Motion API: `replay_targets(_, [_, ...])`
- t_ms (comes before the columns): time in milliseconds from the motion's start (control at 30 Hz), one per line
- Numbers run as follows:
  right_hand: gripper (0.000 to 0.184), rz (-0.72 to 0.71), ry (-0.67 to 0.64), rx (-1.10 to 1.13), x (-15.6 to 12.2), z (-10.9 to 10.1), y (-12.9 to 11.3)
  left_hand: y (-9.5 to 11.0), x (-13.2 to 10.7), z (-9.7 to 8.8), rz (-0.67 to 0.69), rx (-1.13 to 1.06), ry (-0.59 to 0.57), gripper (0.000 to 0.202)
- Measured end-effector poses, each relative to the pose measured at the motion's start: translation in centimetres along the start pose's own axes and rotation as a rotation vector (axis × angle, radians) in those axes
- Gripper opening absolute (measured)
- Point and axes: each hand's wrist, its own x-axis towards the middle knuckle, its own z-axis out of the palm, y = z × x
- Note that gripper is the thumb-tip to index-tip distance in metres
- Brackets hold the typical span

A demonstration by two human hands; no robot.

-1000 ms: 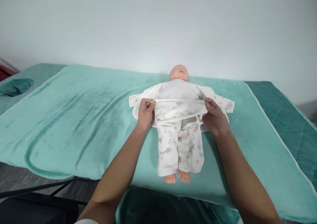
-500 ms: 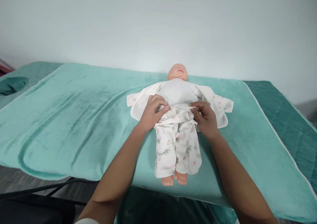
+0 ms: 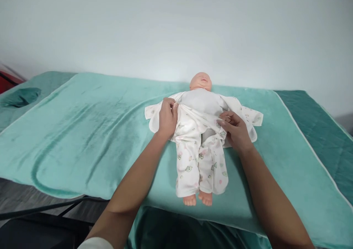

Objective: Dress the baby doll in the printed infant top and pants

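Observation:
A baby doll (image 3: 200,81) lies on its back, feet toward me, on a teal blanket (image 3: 124,131). White printed baby pants (image 3: 188,164) cover its legs, with both feet showing below the cuffs. My left hand (image 3: 168,118) is closed on the waistband at the doll's hip and pulls it up and outward. Opposite, my right hand (image 3: 235,129) pinches the waistband's other side, which sits lower. The waistband slants between them, and grey cloth body shows between the legs. A white baby jacket (image 3: 252,115) lies spread open under the doll, its sleeves out to the sides.
Behind the bed stands a pale wall (image 3: 176,28). A darker green quilted cover (image 3: 311,120) shows at the right, and an oval opening (image 3: 23,96) lies at the far left. A black chair or frame (image 3: 41,228) is at the lower left.
My left hand has drawn its side of the waistband up and outward, so the band now slants and stretches. My right hand still grips the other side. The view has shifted slightly.

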Motion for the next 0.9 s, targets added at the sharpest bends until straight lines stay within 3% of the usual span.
replay_targets(100, [0.031,0.042,0.041,0.108,0.0,-0.2,0.0,-0.4,0.5,0.7,-0.148,-0.065,0.068,0.016])
replay_targets(267, [0.037,0.114,0.135,0.146,0.2,-0.2,-0.1,-0.7,0.0,0.8,-0.445,-0.114,0.087,0.012])
replay_targets(467, [0.04,-0.006,0.116,-0.05,0.9,-1.2,0.8,-1.3,-0.4,0.4,-0.554,-0.137,0.177,0.018])
replay_targets(533, [0.039,-0.06,0.08,-0.128,1.0,-1.2,1.3,-1.3,-0.5,0.5,-0.584,-0.169,0.133,0.017])
replay_targets(633, [0.038,-0.097,0.089,-0.162,1.0,-0.8,1.8,-0.7,-0.7,0.5,-0.568,-0.256,-0.028,0.01])
replay_targets(767, [0.033,-0.154,0.206,-0.155,1.1,-0.2,2.3,0.7,-1.1,0.2,-0.475,-0.349,-0.2,0.013])
replay_targets(900, [0.031,-0.236,0.325,-0.317,1.4,-0.3,2.4,0.8,-1.1,0.2,-0.544,-0.426,-0.246,0.025])
